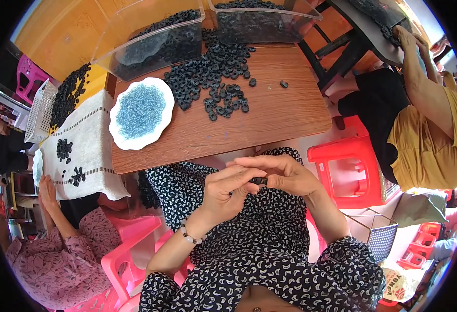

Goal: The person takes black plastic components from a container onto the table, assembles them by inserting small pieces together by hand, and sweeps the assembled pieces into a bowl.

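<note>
My left hand (pixel 227 193) and my right hand (pixel 287 177) meet above my lap, just off the table's near edge. Pinched between their fingertips is a small black ring-like part (pixel 258 181), mostly covered by the fingers. On the brown table (pixel 278 117) stands a white scalloped plate (pixel 131 144) heaped with tiny clear-blue pieces (pixel 141 110). To its right spreads a large pile of black parts (pixel 207 67). A smaller group of black parts (pixel 227 103) lies nearer me, and one lone black part (pixel 284 84) rests farther right.
Two clear plastic bins (pixel 158 50) (pixel 262 25) of black parts line the table's back. At left, a person's hand (pixel 47 192) rests by a cloth-covered table (pixel 90 135). A person in yellow (pixel 426 145) works at right. A red stool (pixel 351 166) stands nearby.
</note>
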The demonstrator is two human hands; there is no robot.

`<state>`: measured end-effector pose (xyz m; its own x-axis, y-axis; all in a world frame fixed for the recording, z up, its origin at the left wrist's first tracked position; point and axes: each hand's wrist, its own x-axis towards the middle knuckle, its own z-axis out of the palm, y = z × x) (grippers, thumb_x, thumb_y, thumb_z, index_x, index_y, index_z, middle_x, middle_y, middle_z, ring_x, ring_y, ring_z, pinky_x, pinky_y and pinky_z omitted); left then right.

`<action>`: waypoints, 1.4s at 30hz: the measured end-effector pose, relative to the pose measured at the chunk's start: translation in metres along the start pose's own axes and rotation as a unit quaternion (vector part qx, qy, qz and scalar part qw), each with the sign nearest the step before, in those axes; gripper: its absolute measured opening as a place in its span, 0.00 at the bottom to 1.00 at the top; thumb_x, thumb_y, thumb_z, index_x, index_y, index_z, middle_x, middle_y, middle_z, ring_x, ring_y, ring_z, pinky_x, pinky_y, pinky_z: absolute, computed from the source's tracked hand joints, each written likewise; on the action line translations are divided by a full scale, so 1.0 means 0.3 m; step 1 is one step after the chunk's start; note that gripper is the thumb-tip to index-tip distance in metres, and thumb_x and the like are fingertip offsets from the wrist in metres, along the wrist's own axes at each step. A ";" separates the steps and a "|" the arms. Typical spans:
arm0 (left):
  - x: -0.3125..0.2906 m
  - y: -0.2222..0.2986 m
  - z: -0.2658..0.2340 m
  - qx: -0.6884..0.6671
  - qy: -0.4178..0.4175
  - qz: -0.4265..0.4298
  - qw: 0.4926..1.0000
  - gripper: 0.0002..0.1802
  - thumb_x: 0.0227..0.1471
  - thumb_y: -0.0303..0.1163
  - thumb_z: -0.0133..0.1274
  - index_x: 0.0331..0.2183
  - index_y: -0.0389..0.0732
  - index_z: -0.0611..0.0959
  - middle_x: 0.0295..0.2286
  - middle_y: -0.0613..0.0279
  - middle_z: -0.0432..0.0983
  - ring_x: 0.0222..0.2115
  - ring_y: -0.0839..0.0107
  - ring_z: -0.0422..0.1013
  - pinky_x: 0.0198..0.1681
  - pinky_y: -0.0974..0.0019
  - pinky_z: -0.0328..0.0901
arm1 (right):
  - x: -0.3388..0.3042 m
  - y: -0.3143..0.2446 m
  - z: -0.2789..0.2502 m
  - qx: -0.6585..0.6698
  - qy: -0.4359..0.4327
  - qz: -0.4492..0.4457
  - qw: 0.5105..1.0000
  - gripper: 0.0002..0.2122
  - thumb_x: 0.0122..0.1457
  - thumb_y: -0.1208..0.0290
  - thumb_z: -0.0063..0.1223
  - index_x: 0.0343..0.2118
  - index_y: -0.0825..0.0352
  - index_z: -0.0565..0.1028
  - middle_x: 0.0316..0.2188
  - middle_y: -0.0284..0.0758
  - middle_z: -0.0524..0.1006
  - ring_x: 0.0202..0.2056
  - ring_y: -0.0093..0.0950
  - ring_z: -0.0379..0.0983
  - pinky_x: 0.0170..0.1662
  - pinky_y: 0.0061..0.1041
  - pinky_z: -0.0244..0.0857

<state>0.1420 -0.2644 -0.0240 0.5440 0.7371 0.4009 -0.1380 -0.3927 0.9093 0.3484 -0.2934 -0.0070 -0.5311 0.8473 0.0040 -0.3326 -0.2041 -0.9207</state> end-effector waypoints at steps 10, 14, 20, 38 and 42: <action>0.000 -0.009 0.016 0.024 0.031 0.002 0.999 0.11 0.59 0.20 0.54 0.43 0.33 0.84 0.33 0.56 0.82 0.26 0.72 0.79 0.30 0.73 0.74 | 0.006 0.039 0.008 -0.035 0.055 0.006 0.998 0.31 0.62 0.53 0.58 0.63 0.69 0.68 0.51 0.33 0.78 0.52 0.19 0.72 0.56 0.22 0.66; 0.016 0.004 0.001 -0.009 0.038 -0.018 0.999 0.13 0.57 0.20 0.57 0.45 0.35 0.84 0.35 0.55 0.82 0.28 0.72 0.79 0.31 0.73 0.74 | 0.016 0.035 0.004 0.014 0.050 0.019 0.998 0.33 0.62 0.50 0.57 0.64 0.68 0.66 0.53 0.34 0.75 0.51 0.20 0.73 0.57 0.25 0.68; 0.013 -0.045 -0.011 0.045 0.097 0.030 0.994 0.20 0.48 0.19 0.64 0.46 0.37 0.85 0.33 0.56 0.84 0.31 0.72 0.80 0.35 0.72 0.73 | 0.031 0.041 -0.010 0.032 0.103 -0.016 0.994 0.34 0.64 0.43 0.49 0.61 0.72 0.67 0.55 0.39 0.73 0.51 0.27 0.74 0.57 0.30 0.69; 0.025 -0.085 -0.036 0.086 0.200 0.024 0.976 0.17 0.56 0.27 0.60 0.48 0.34 0.84 0.27 0.61 0.82 0.25 0.78 0.75 0.32 0.74 0.70 | 0.249 -0.160 -0.078 -0.293 0.158 -0.021 0.943 0.08 0.62 0.68 0.61 0.35 0.68 0.79 0.29 0.26 0.80 0.30 0.14 0.74 0.34 0.19 0.69; 0.022 -0.077 -0.049 0.046 0.179 -0.034 0.982 0.14 0.61 0.30 0.55 0.46 0.35 0.85 0.25 0.60 0.82 0.25 0.76 0.76 0.31 0.74 0.70 | 0.447 -0.440 -0.237 -0.483 0.213 -0.127 0.840 0.11 0.63 0.62 0.59 0.35 0.67 0.79 0.26 0.29 0.80 0.26 0.15 0.73 0.31 0.17 0.67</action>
<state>0.1365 -0.2424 -0.0408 0.2212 0.9027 0.3689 -0.0275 -0.3724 0.9277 0.3764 -0.1179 0.0875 -0.1439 0.9437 0.2979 0.5042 0.3290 -0.7985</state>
